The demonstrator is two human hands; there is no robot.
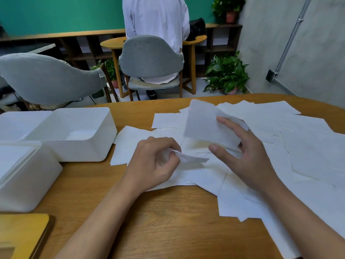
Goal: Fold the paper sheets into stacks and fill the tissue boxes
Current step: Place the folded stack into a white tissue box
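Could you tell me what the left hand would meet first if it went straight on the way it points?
Likely the thumb of the right hand: the left hand, pinching a sheet, points right toward it. Depth is unclear, so it might slide beneath, over the loose sheets.

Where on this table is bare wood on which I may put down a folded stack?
Bare wood lies near the front edge, between the two forearms, bordered by white boxes on the left and loose sheets on the right. The centre and right are crowded.
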